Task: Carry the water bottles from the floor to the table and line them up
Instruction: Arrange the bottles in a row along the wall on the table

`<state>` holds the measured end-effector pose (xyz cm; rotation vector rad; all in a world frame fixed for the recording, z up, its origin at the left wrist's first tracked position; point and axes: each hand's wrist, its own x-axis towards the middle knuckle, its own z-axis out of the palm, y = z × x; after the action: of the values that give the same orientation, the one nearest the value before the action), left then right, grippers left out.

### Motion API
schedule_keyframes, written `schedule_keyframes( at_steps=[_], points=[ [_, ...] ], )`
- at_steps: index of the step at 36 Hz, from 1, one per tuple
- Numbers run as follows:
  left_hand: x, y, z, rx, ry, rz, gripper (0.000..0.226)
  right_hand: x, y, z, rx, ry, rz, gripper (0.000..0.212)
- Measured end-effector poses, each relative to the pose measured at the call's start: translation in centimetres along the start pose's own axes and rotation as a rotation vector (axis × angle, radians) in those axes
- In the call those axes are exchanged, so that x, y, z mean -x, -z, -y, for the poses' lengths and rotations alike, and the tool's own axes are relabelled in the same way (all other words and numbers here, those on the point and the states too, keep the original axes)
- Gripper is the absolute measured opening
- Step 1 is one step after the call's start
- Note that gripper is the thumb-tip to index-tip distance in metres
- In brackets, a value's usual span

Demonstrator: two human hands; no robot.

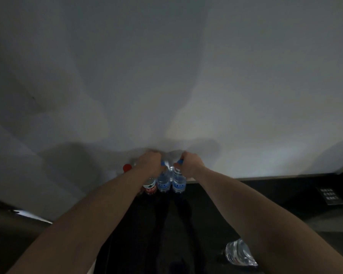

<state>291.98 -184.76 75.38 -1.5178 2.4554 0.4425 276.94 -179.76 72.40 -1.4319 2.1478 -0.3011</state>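
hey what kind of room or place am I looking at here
Probably a dim indoor room, though little shows. A plain white wall fills most of the view, with a dark floor below. Both hands grip blue-capped water bottles, and another bottle lies on the floor.

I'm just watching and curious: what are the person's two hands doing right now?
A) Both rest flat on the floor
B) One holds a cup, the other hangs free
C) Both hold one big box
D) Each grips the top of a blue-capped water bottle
D: the left hand and right hand each curl around the cap end of a blue-labelled bottle, left bottle and right bottle, standing side by side.
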Motion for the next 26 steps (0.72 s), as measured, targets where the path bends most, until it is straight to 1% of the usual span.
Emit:
schedule_keyframes(
  at_steps=[7,12,16,18,20,21,23,26],
  points=[
    [-0.3,-0.9,0.9,0.092,0.009,0.000,0.036,-0.2,-0.9,0.3,-0.021,0.027,0.015,0.032],
    [-0.7,-1.5,1.4,0.092,0.012,0.026,0.034,-0.6,-0.8,0.8,0.013,0.041,0.034,0.031],
    [-0.8,-1.8,1.7,0.125,-0.009,-0.018,0.033,-0.2,-0.9,0.7,-0.006,0.027,0.036,0.032],
    [-0.6,-1.6,1.8,0.148,-0.009,-0.052,0.033,0.0,-0.8,0.5,0.013,0.040,0.035,0.036],
    [-0.4,-1.4,2.2,0.228,-0.003,-0.132,0.031,0.3,-0.6,0.3,0.026,0.049,0.041,0.040],
    [-0.3,-1.4,2.5,0.297,0.003,-0.199,0.026,0.4,-0.4,0.2,0.028,0.051,0.051,0.041],
    [0.1,-1.7,3.5,0.414,0.041,-0.368,0.013,0.7,-0.1,-0.1,0.037,0.055,0.078,0.040],
    [1.0,-2.7,5.7,0.520,0.134,-0.619,0.006,1.0,0.1,-0.4,0.069,0.072,0.088,0.038]
  ],
)
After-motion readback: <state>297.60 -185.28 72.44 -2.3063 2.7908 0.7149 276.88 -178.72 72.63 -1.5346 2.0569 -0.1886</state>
